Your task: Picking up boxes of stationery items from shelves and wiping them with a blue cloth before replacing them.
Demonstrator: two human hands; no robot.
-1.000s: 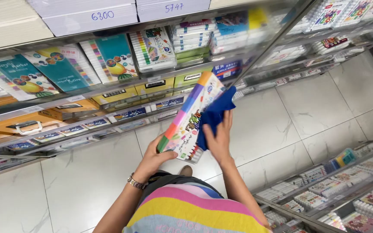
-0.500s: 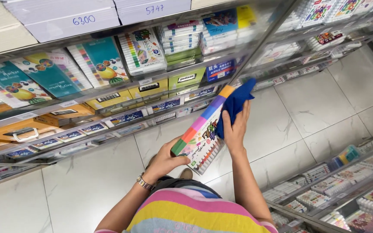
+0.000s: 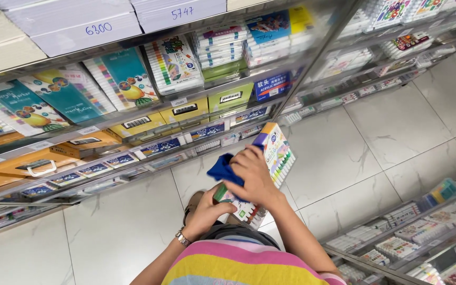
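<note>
A flat marker-set box [image 3: 274,156] with a multicoloured edge is tilted in front of me over the floor. My left hand [image 3: 207,212], with a watch at the wrist, grips its lower end from below. My right hand [image 3: 253,178] presses a blue cloth [image 3: 221,170] against the box's lower face, covering much of it. Only the box's upper part and its bottom corner show.
Metal shelves [image 3: 133,113] to the left and ahead hold marker sets, yellow and orange cases, and white boxes on top. More shelves with marker packs [image 3: 412,232] stand at the lower right. White marble floor tiles [image 3: 376,132] run between them.
My right hand slid the blue cloth from the box's upper end down to its lower part. The box dropped lower and closer to my body.
</note>
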